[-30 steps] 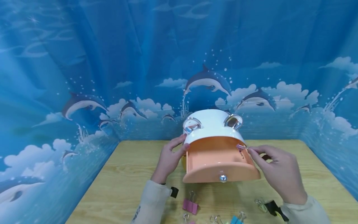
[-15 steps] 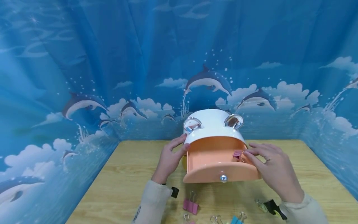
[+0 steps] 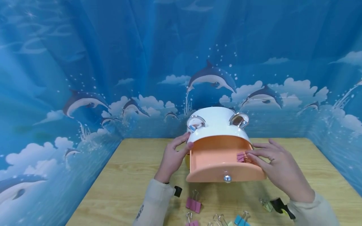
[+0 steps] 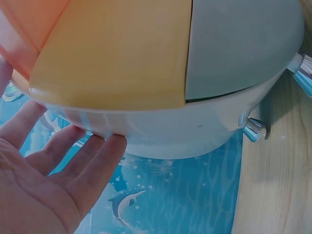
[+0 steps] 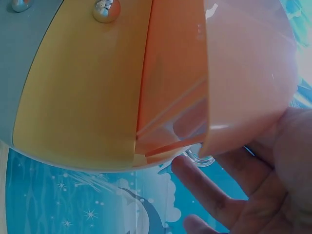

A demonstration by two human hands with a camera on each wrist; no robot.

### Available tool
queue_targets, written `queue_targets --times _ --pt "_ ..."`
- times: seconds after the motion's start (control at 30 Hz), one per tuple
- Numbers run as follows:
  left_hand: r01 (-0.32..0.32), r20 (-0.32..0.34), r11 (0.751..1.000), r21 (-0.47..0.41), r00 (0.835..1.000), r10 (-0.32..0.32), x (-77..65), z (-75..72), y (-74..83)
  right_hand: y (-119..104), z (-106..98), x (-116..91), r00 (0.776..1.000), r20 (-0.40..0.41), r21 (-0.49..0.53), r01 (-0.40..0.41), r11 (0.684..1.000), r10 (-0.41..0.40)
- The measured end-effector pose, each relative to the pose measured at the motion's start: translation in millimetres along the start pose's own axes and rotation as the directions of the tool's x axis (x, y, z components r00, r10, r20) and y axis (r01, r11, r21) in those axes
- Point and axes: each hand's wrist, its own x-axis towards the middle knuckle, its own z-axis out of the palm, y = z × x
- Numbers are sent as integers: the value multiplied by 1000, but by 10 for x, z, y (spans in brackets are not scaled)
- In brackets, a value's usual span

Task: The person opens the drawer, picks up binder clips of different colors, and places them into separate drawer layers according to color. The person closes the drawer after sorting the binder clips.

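Observation:
A white rounded desktop organizer [image 3: 217, 121] has its top peach drawer [image 3: 226, 173] pulled out. Inside, at the drawer's right end, is a pink binder clip [image 3: 240, 157]. My right hand [image 3: 282, 166] pinches that clip at its wire handles between thumb and index finger. My left hand [image 3: 171, 158] rests against the organizer's left side, thumb by the front edge. In the left wrist view, its fairly straight fingers [image 4: 92, 153] touch the white wall. Seen from the right wrist, the drawer hides the clip and part of the right hand [image 5: 253, 195].
Several binder clips lie at the table's front: pink clips [image 3: 193, 204], a blue clip [image 3: 241, 220] and a pale green clip [image 3: 265, 204] near my right sleeve. Silver rings [image 3: 195, 123] stick up from the organizer. Below the peach drawer sits a yellow drawer [image 5: 83, 92]. A dolphin-print curtain surrounds the table.
My right hand has lowered the pink binder clip from the drawer's right edge down into the drawer. My left hand stays against the organizer. The head view has shifted slightly.

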Motion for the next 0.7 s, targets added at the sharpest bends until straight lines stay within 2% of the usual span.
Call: queue_targets --times 0.07,0.23,0.37,0.43,0.5,0.57,0.63,0.7 --pt "-6 -4 1000 -8 1000 6 2 -4 -53 -12 1 -3 1000 14 15 -14 1000 13" --pt "-2 -4 1000 -14 1000 2 -33 -28 -74 -35 27 -3 1000 20 20 2 1000 -2" --pt "-4 -21 1000 16 1000 5 -32 -39 -87 -48 40 2 1000 6 24 3 1000 -3" --pt "-5 -33 1000 27 999 6 -19 -37 -89 -63 34 1 999 -37 42 -1 999 3" --pt "-6 -38 1000 31 999 7 -3 -30 -91 -94 12 -3 991 -134 51 12 999 -5" --pt "-5 -40 1000 25 999 6 9 -21 -86 -166 -38 -24 960 -277 95 60 994 -32" --pt "-8 -34 1000 17 999 9 28 -9 -74 -282 -97 -60 898 -432 161 171 972 -87" --pt "-19 -27 1000 10 999 19 58 1 -50 -436 -161 -117 830 -531 213 325 922 -170"
